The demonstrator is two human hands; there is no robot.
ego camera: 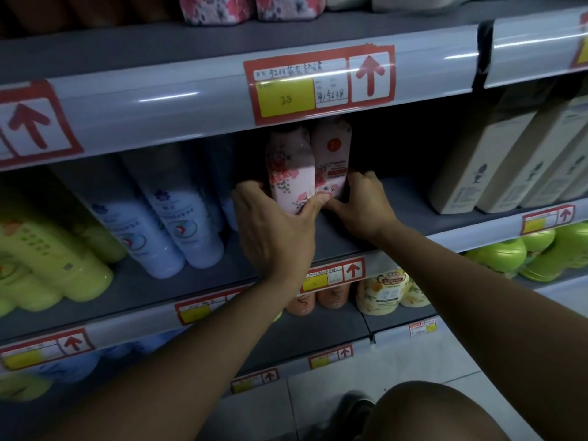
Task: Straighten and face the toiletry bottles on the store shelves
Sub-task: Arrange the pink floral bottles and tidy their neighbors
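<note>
Two pink flowered bottles stand side by side on the middle shelf (pixel 397 198), set back from its front edge. My left hand (pixel 273 227) grips the left pink bottle (pixel 291 168) near its base, thumb across the front and fingers behind its left side. My right hand (pixel 362 205) holds the right pink bottle (pixel 332 154) low down, fingers curled round its right side and thumb at its foot. The two bottles touch each other, and their caps are hidden behind the shelf rail above.
Pale blue bottles (pixel 178 214) and yellow-green bottles (pixel 47 259) lean left of my hands. Beige boxed bottles (pixel 483 167) stand at the right, with bare shelf between. Below are orange bottles (pixel 318 297), a cream bottle (pixel 381 291) and green bottles (pixel 515 253). A price rail (pixel 318 84) overhangs above.
</note>
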